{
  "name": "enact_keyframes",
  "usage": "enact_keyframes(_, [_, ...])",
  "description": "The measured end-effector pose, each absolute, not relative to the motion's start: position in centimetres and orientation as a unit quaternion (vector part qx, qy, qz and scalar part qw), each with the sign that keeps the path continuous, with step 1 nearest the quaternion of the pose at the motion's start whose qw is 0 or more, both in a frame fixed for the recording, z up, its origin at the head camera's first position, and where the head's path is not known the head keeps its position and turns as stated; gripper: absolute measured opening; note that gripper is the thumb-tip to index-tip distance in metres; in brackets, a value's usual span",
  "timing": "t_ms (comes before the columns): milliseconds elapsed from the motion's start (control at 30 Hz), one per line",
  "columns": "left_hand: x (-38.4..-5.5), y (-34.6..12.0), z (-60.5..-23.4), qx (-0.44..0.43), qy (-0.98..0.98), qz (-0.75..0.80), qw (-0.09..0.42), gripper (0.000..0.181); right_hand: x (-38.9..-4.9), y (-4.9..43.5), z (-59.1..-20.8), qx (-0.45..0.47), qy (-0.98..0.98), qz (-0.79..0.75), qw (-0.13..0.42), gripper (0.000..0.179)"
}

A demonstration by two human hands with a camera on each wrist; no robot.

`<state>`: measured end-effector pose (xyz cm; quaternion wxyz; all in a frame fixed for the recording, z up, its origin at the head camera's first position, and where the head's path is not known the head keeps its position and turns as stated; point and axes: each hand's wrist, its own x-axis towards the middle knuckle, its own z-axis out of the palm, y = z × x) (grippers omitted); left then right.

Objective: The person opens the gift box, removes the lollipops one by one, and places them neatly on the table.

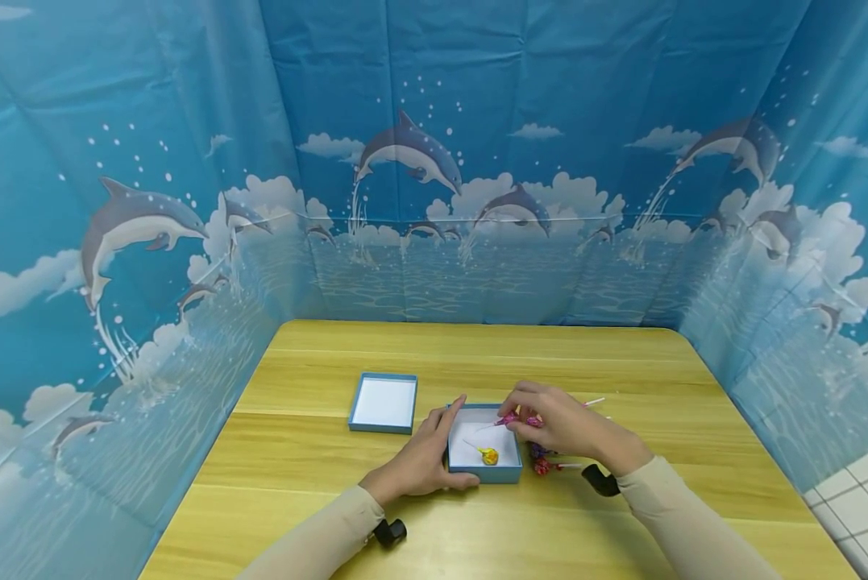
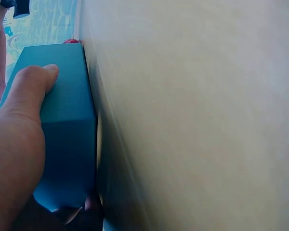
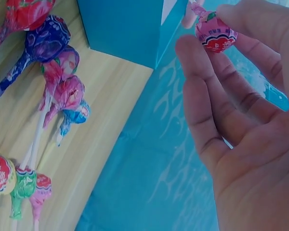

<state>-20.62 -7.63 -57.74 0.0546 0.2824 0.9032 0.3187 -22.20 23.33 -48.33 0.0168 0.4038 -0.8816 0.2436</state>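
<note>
A blue open-topped box (image 1: 484, 475) with a white inside stands on the table, one yellow lollipop (image 1: 489, 457) lying in it. My left hand (image 1: 422, 459) holds this box at its left front corner, thumb flat on the front wall in the left wrist view. Over the box's right rear part, my right hand (image 1: 553, 419) pinches a pink lollipop (image 3: 216, 36) by its wrapped head between thumb and fingertips. Its white stick points left across the box. The right hand partly covers several other lollipops beside the box, a red one (image 1: 541, 466) among them.
Left of the box lies a matching shallow blue lid (image 1: 383, 402), white inside facing up. In the right wrist view, a dark blue lollipop (image 3: 48, 38), a green one (image 3: 24, 184) and several more lie on the wooden table (image 1: 317, 499). A dolphin-print curtain (image 1: 448, 266) surrounds the table's back and sides.
</note>
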Motion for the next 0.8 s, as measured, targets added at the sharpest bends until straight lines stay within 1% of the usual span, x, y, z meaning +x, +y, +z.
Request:
enact_keyframes(167, [-20.6, -7.6, -57.8, 0.281, 0.902, 0.323, 0.056, 0.136, -22.1, 24.0, -48.3, 0.400, -0.877, 0.264, 0.027, 0.016])
enact_keyframes(400, [-20.6, -7.7, -57.9, 0.280, 0.901, 0.325, 0.056, 0.136, -21.9, 24.9, -48.1, 0.363, -0.880, 0.305, 0.013, 0.015])
enact_keyframes(533, [-20.6, -7.7, -57.9, 0.278, 0.901, 0.326, 0.058, 0.136, -21.7, 25.5, -48.0, 0.357, -0.883, 0.304, 0.025, 0.013])
enact_keyframes(700, [-20.7, -7.7, -57.9, 0.280, 0.899, 0.330, 0.059, 0.137, -21.5, 26.0, -47.7, 0.343, -0.887, 0.308, 0.040, 0.018])
enact_keyframes(800, [-20.6, -7.7, -57.9, 0.282, 0.898, 0.331, 0.060, 0.136, -21.3, 26.3, -47.6, 0.336, -0.888, 0.311, 0.049, 0.017])
